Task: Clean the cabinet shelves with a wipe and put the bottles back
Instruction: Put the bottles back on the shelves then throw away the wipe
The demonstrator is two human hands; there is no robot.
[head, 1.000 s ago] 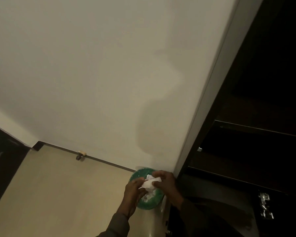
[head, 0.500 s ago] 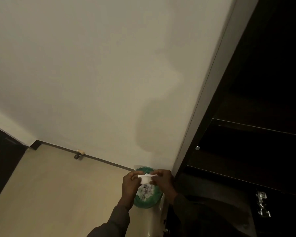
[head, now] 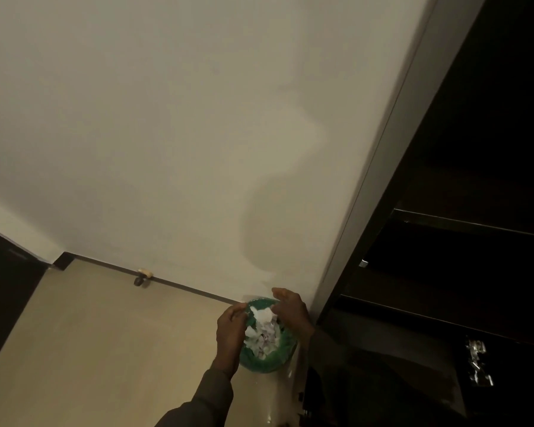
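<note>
A: Where was the crumpled white paper wipe (head: 264,315)?

B: Between both hands, right over the round bin lined w/ a green plastic bag (head: 267,362). It sat at the top of a heap of white paper scraps (head: 262,337) already in the bin.

A: Was either hand gripping it?

B: Couldn't tell if the wipe touched a fingertip or lay loose on the heap. The left hand (head: 228,329) had its fingers loosely bent toward the wipe's left edge, nothing clearly pinched. The right hand (head: 290,308) was spread, fingers relaxed, just beside the wipe's right edge.

A: And the bin's spot?

B: On the pale beige tiled floor (head: 105,349), in the corner where the cream wall (head: 167,134) met the dark wooden cabinet (head: 475,149). The bin stood just beside the cabinet's grey side panel (head: 383,195).

A: Anything in the cabinet?

B: Dark shelves (head: 460,223) w/ thin bright front edges; too dim to see contents. A shiny metal hinge (head: 478,362) showed low on the right. Also a small door stopper (head: 142,277) at the dark skirting (head: 191,289), well left of the bin.
</note>
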